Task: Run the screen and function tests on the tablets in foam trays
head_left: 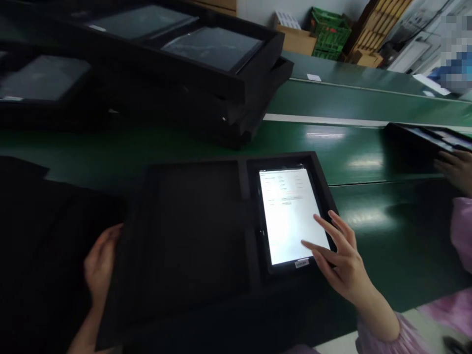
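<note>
Head view, one item group at a bench station: left hand [99, 263] and right hand [341, 255], held well apart on either side of a black foam tray [199, 275]; tray lying flat on a green counter [354, 160], with two compartments; tablet [291, 216], screen lit and showing a pale page of small text, seated in the right compartment; white barcode label [301, 263] at the tablet's near edge; left compartment dark, its contents hard to make out; right hand open, fingers [322, 223] spread over the lower right of the screen, contact with the glass not certain; left hand curled on the edge of a black foam sheet [47, 246], which lies at the tray's left, overlapping its edge; work in hand, as shown, centres on the seated tablet's lit screen; stacked black foam trays [236, 86] on the counter's far side, holding further tablets [212, 49] with dark screens; co-worker's hand [455, 169], pink sleeve [461, 233], at the right edge, resting on another tray [427, 137]; green plastic crate [330, 34] and cardboard boxes [293, 39] on the far side, beyond the counter.
</note>
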Motion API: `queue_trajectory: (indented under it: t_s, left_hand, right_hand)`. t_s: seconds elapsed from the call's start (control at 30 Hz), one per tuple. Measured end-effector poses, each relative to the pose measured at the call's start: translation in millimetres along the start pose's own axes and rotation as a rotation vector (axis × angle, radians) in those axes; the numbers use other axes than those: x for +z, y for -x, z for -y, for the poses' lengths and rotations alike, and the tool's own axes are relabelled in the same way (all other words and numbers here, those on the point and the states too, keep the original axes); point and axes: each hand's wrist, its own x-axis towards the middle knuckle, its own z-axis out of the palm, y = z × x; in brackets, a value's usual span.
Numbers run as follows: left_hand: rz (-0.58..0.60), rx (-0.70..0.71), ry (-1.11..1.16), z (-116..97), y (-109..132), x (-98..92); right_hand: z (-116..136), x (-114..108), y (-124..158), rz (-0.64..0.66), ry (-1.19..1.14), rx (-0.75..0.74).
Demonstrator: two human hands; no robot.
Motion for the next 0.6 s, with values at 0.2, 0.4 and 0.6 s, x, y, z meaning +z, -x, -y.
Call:
queue_trajectory:
  t_s: [0.2, 0.4, 0.6]
  left_hand:
    - [0.036, -0.021, 0.067, 4.3, 2.4, -5.1]
    - [0.027, -0.014, 0.084, 14.5, -6.7, -5.7]
    - [0.001, 0.086, 0.018, 35.2, -27.6, -4.9]
  right_hand:
    - [-4.2, 4.0, 1.4, -0.027, -0.017, 0.019]
    - [-8.8, 4.1, -0.6, -0.043, -0.036, -0.034]
    - [-2.7, 1.0, -6.5, -0.037, -0.067, -0.026]
